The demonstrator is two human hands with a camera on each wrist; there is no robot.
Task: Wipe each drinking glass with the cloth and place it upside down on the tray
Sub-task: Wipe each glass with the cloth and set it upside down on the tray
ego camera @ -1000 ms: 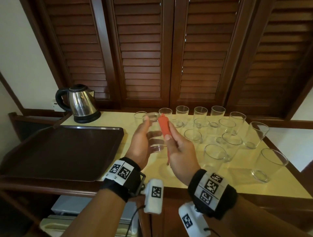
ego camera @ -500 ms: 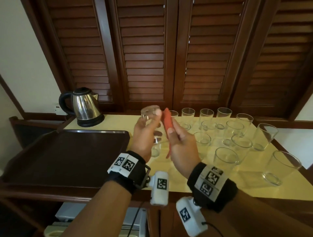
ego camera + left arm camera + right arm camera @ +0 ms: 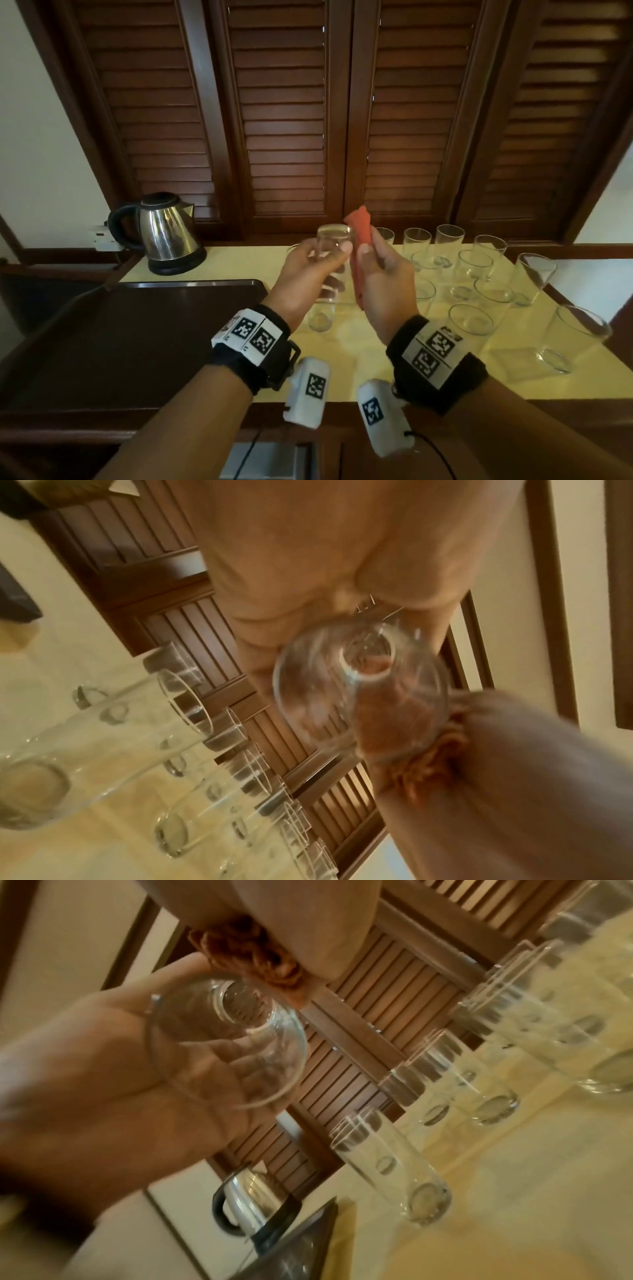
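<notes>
My left hand [image 3: 305, 274] grips a clear drinking glass [image 3: 333, 246] above the counter, base up and away, rim toward my wrist. The left wrist view looks into its rim [image 3: 359, 685]; the right wrist view shows the glass [image 3: 226, 1047] in my left palm. My right hand [image 3: 383, 277] pinches an orange-red cloth [image 3: 359, 240], bunched upright, right beside the glass. The cloth [image 3: 253, 958] touches the glass near its base. The dark brown tray [image 3: 137, 325] lies bare at the left.
Several clear glasses [image 3: 476, 270] stand upright on the yellow counter [image 3: 359, 349] to the right, one [image 3: 320, 318] just under my hands. A steel kettle [image 3: 168, 236] stands behind the tray. Brown louvred shutters [image 3: 284, 120] close off the back.
Both hands have risen together with the glass and the cloth, now level with the counter's back edge. The cloth stays beside the glass.
</notes>
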